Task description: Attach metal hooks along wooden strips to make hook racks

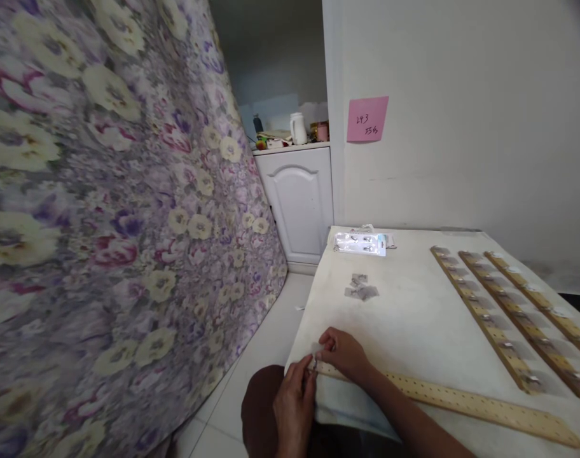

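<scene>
A long light-wood strip with rows of holes (481,401) lies along the table's near edge. My left hand (294,401) is closed at its left end, with thumb and fingertips pinching the strip there. Just above that end, my right hand (345,356) has its fingers curled in a pinch. A small shiny metal piece (315,364) and a bit of clear film show between my fingertips. What exactly the right fingers grip is too small to make out. Farther back on the table lie several small clear packets (362,289).
On the right, three wooden strips (485,321) carry metal pieces and clear packets in rows. A clear blister pack (360,243) lies at the table's back edge. A floral curtain (128,222) hangs at left. Behind stands a white cabinet (297,203); a pink note (367,119) is on the wall.
</scene>
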### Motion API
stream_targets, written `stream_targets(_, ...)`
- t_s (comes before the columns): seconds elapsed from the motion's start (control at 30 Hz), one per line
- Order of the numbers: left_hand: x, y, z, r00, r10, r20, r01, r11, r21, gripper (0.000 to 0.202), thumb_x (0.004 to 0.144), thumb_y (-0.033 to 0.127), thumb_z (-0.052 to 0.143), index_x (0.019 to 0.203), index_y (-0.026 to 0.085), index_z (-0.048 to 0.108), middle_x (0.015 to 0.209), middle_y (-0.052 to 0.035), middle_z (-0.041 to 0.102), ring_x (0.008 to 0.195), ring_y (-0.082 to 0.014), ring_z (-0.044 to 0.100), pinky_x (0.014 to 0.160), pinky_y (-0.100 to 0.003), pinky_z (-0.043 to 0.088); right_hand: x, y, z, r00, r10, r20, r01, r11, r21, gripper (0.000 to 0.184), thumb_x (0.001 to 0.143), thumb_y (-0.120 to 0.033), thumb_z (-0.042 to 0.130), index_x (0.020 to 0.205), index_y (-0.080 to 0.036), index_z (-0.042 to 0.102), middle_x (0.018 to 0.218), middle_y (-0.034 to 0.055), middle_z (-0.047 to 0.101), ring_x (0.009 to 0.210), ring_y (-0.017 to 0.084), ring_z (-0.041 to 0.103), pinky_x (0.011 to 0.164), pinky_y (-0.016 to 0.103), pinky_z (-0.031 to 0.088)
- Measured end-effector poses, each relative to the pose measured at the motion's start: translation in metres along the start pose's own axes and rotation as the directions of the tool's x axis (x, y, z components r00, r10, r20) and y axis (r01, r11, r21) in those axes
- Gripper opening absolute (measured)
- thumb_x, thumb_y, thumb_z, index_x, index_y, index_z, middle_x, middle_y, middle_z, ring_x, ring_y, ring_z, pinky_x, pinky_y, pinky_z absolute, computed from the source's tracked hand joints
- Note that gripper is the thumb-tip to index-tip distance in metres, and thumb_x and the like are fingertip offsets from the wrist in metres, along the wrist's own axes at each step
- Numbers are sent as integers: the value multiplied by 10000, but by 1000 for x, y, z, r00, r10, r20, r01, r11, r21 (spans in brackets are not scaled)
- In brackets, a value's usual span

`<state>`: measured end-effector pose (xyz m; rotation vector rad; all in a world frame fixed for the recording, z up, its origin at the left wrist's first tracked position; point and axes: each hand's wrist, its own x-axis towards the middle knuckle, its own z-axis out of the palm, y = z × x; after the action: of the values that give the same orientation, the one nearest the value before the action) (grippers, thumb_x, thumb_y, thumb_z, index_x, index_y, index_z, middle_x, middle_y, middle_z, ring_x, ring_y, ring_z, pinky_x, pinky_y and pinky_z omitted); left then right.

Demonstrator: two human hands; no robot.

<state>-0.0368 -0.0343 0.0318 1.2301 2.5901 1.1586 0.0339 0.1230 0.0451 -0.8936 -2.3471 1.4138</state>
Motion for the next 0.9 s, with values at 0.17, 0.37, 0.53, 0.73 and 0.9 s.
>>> stream_targets(0.17, 0, -1, 0, 1000, -5, 6, 5, 1000, 6, 295, 881, 372, 467, 1133, 292, 598, 1061, -2, 669, 939, -155, 638, 786, -249, 505, 0, -1, 1, 999, 36, -2, -36, 999, 7, 269, 625, -290, 712, 866, -204, 629, 744, -17, 664, 681, 135, 587, 605, 235, 362)
stream_targets(0.37, 0, -2, 2, 1000, -19, 6, 19, 1000, 18, 287, 883, 366, 465, 1128, 301, 600, 1065, 7, 667, 952, -155, 635, 772, -246, 503, 3, -5, 1, 998, 60, -8, -60, 998, -9, 262, 594, -283, 728, 822, -199, 630, 731, -18, 649, 678, 138, 572, 585, 234, 342)
stream_targets(0.53, -1, -3, 1, 1000, -11, 1, 11, 1000, 14, 287, 883, 352, 463, 1136, 308, 592, 1072, 15, 668, 935, -148, 638, 766, -238, 500, 4, -6, 2, 997, 81, -11, -81, 997, -7, 285, 582, -283, 735, 831, -199, 626, 732, -21, 644, 671, 138, 564, 582, 237, 339)
stream_targets(0.73, -2, -2, 0, 1000, -7, 2, 7, 1000, 23, 290, 883, 359, 458, 1137, 305, 587, 1064, 12, 668, 943, -153, 636, 763, -243, 498, 4, 2, 4, 999, 44, 1, -44, 998, 39, 280, 595, -294, 733, 830, -188, 624, 721, -15, 642, 670, 139, 576, 595, 238, 360)
stream_targets(0.9, -2, -2, -1, 1000, -9, 6, 9, 1000, 10, 303, 883, 351, 449, 1151, 297, 581, 1074, 4, 664, 945, -152, 630, 785, -247, 491, 6, 9, 3, 1000, -4, 3, 3, 996, 86, 254, 606, -284, 725, 818, -179, 632, 719, -6, 634, 679, 145, 574, 606, 240, 381)
